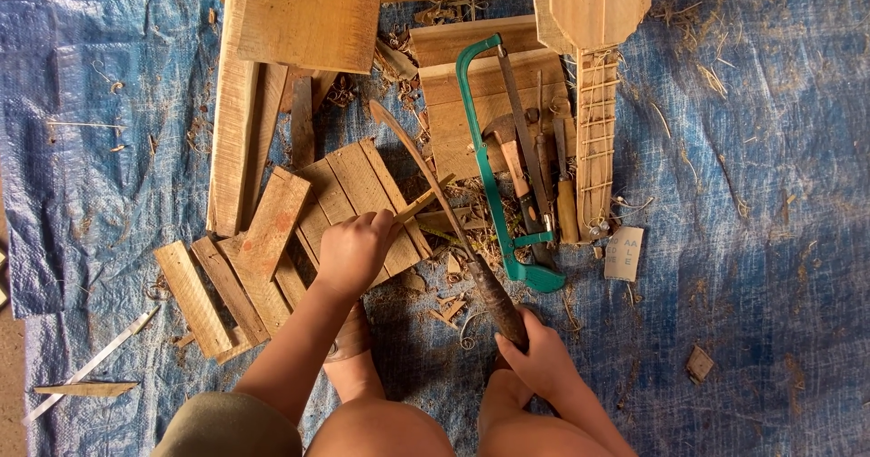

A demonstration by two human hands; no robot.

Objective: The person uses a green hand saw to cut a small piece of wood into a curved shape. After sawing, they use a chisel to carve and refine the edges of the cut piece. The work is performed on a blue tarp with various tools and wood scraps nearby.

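My left hand point(353, 250) grips a thin wooden stick point(424, 201) that pokes out to the upper right. My right hand point(542, 355) is shut on the dark handle of a long curved blade point(419, 160), whose edge crosses the stick just right of my left fingers. Its tip points up and left over the wood pile. Both hands work above my bare knees, over a blue tarp point(770, 239).
Short wooden slats point(272, 257) lie to the left of my hands, longer planks point(308, 22) behind. A green hacksaw point(494, 167), a hammer point(512, 162) and other hand tools lie to the right beside a fretted wooden neck point(595, 140). Shavings litter the tarp.
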